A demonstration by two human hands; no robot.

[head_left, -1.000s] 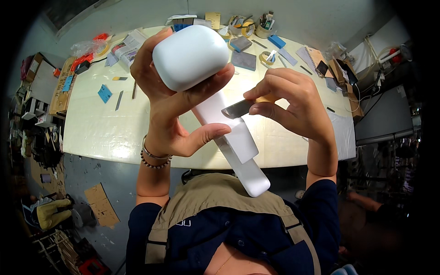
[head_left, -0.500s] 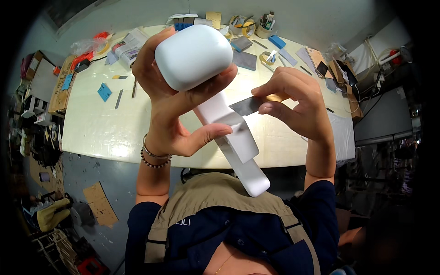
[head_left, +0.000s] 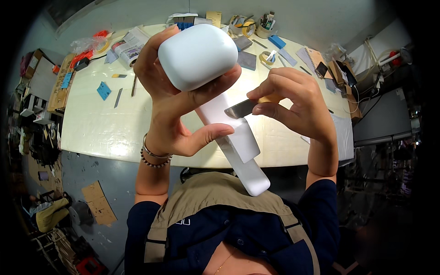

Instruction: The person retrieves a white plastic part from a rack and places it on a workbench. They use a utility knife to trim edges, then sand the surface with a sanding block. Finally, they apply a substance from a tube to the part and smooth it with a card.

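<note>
My left hand [head_left: 176, 107] grips a white plastic object [head_left: 197, 55] with a rounded bulbous head and a long flat handle [head_left: 243, 156] that slants down toward my chest. My right hand [head_left: 293, 103] pinches a small metal blade [head_left: 240, 109] with a tan handle. The blade's tip rests against the white handle just below the head. Both hands are raised above the near edge of a pale worktable [head_left: 101, 128].
Scattered on the table are blue pieces [head_left: 103, 90], a folded paper [head_left: 128, 46], tape rolls [head_left: 247, 28], a cup of tools [head_left: 264, 26], grey sheets [head_left: 247, 59] and a notebook [head_left: 311, 55]. Cardboard [head_left: 98, 204] lies on the floor at left. A dark bench [head_left: 380, 119] stands at right.
The white object and both hands have shifted slightly; the blade stays against the handle below the head.
</note>
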